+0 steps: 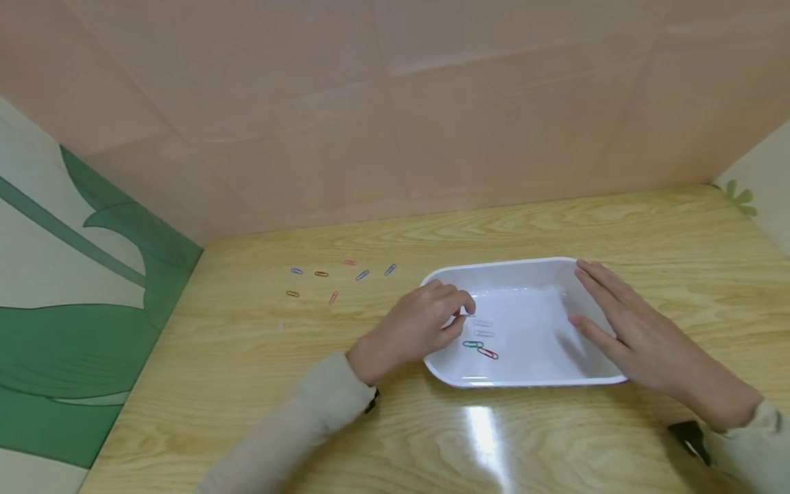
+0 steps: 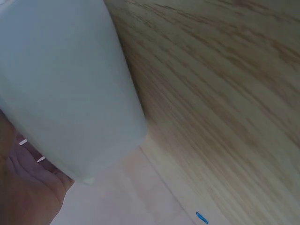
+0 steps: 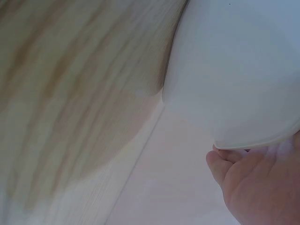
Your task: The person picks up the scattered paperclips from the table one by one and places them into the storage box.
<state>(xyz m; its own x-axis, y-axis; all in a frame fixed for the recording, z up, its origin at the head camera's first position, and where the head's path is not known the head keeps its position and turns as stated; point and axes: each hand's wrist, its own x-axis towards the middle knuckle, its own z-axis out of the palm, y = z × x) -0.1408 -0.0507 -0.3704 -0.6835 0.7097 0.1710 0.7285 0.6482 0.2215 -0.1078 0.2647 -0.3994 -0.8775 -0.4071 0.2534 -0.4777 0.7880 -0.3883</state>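
My left hand [image 1: 422, 319] is over the left end of a white plastic tray [image 1: 531, 350]. Between its thumb and curled forefinger it pinches a paper clip [image 1: 469, 315], of which only a thin pale edge shows. Below the fingertips, two white paper clips [image 1: 484, 334] lie on the tray floor, with a green paper clip [image 1: 472, 344] and a red paper clip [image 1: 488, 353] in front of them. At the opposite end my right hand [image 1: 642, 336] rests on the tray's rim, fingers straight and thumb reaching inside; the right wrist view shows this hand [image 3: 258, 183] from below the rim.
Left of the tray, several loose paper clips are spread over the wooden table [image 1: 247, 384], among them a blue paper clip [image 1: 363, 275], an orange paper clip [image 1: 293, 293] and a pink paper clip [image 1: 333, 298]. A pale wall [image 1: 395, 137] rises along the table's back edge.
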